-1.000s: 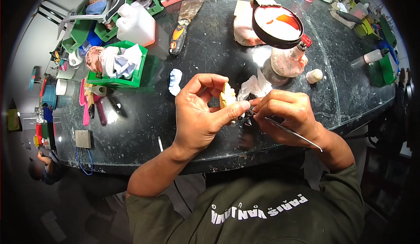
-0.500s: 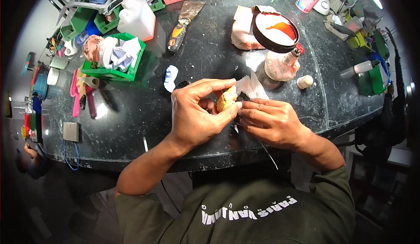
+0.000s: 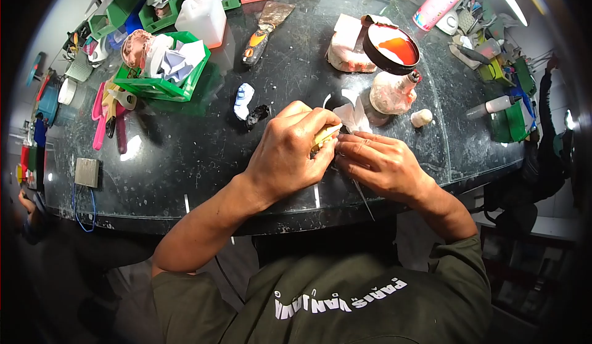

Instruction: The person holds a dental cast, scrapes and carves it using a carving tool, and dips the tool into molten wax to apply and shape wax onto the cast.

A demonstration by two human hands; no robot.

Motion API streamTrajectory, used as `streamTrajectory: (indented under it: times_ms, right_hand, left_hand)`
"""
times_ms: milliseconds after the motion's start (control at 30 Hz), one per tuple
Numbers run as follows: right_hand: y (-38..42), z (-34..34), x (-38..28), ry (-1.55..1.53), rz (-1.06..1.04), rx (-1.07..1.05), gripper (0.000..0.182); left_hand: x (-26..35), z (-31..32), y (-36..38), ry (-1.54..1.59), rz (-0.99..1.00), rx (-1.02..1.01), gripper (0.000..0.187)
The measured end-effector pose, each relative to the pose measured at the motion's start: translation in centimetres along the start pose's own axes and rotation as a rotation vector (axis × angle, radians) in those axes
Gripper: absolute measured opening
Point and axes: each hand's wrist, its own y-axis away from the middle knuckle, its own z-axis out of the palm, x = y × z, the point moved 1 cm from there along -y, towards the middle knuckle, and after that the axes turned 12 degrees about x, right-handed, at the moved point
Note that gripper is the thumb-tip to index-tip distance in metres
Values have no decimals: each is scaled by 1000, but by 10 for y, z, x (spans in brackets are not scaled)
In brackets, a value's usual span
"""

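Note:
Near the front middle of the dark table, my left hand (image 3: 292, 150) is closed around a small yellow piece (image 3: 325, 135), mostly covered by the fingers. Close against it, my right hand (image 3: 383, 162) has its fingers pressed together on a thin metal tool (image 3: 364, 200), whose shaft points down toward the table edge. The tool's other end is hidden at the yellow piece. Just behind the fingers lies a crumpled white tissue (image 3: 356, 116). A black lump (image 3: 257, 116) and a blue-white piece (image 3: 243, 101) rest left of my left hand.
A green basket (image 3: 154, 88) holds models and paper at the left. Behind stand a scraper (image 3: 258, 42) and a white bottle (image 3: 203, 16). An open red-filled tin (image 3: 392, 47) and a round flask (image 3: 392, 92) are at the back right. A person's arm (image 3: 27, 203) shows far left.
My left hand has turned over the yellow piece, so less of it shows. The black lump has come into fuller view. The whole view has shifted slightly.

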Motion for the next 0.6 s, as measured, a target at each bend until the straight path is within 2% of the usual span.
streamTrajectory:
  times_ms: [33, 133, 167, 267, 367, 400, 600]
  right_hand:
    - [-2, -3, 0, 1, 7, 3, 15]
    - [5, -22, -2, -10, 204, 21, 12]
    - [3, -27, -2, -12, 269, 103, 13]
    - [19, -30, -5, 66, 555, 168, 19]
    - [32, -26, -5, 70, 766, 147, 22]
    - [38, -21, -5, 45, 802, 179, 29]
    - [44, -9, -8, 1, 878, 248, 32]
  left_hand:
    - [-1, 0, 0, 0, 14, -10, 24]
    - [-4, 2, -1, 9, 78, 4, 23]
    - [-5, 3, -1, 11, 103, 16, 23]
    - [-6, 4, -2, 30, 105, -22, 23]
    - [-8, 6, -1, 50, 73, -51, 25]
    - [-8, 6, -2, 45, 68, -68, 27]
    - [-10, 6, -5, 8, 80, -90, 27]
